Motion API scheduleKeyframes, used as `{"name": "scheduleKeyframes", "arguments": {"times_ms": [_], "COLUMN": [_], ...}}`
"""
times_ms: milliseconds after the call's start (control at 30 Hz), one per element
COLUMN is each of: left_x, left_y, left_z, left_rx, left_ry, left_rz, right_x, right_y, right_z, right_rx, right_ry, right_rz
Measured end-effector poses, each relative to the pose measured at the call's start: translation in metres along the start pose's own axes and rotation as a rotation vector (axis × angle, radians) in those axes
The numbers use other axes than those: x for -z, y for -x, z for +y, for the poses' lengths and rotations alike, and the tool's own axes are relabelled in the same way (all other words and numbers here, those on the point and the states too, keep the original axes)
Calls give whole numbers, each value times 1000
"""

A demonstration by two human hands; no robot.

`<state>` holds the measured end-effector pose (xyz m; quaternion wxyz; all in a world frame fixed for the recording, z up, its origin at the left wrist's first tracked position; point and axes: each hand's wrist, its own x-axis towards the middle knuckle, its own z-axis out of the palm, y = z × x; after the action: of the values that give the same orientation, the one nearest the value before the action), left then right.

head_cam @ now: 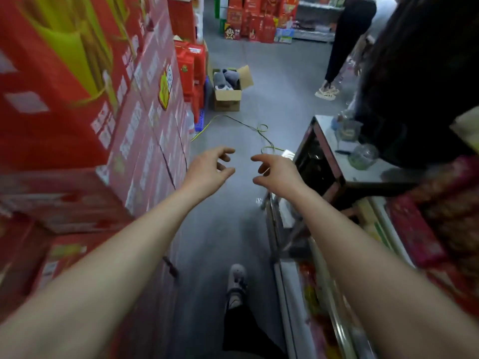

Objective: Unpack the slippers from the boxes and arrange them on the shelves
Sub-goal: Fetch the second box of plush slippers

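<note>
Smooth grey floor (272, 73) running down the aisle. On it stands an open brown cardboard box (227, 99), flaps up, with fuzzy grey slippers (225, 79) piled inside. Just in front of it, a thin yellow-green strap (233, 120) snakes loose across the floor. On the left, tall stacks of red printed cartons (145, 141), with a blue plastic crate (199, 120) near the box. At the far end, more red gift boxes (248, 24).

A strip of bare grey floor (233, 216) runs ahead between tall stacked red boxes (77, 112) and a low glass-topped freezer (311, 294).
</note>
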<state>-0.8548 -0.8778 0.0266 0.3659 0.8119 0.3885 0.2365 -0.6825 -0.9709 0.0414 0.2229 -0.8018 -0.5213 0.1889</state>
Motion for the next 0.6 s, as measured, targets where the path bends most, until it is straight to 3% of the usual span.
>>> {"name": "scheduleKeyframes", "arguments": {"times_ms": [300,600], "left_x": [5,9], "left_y": [-271,-532], "left_z": [-44,-122], "left_rx": [78,136], "left_ry": [41,36], "left_rz": [135,150], "right_x": [31,38], "right_y": [-293,-566], "right_z": [22,38], "right_rx": [43,28], "right_ry": [-46,-55], "right_rz": [-50,-114]}}
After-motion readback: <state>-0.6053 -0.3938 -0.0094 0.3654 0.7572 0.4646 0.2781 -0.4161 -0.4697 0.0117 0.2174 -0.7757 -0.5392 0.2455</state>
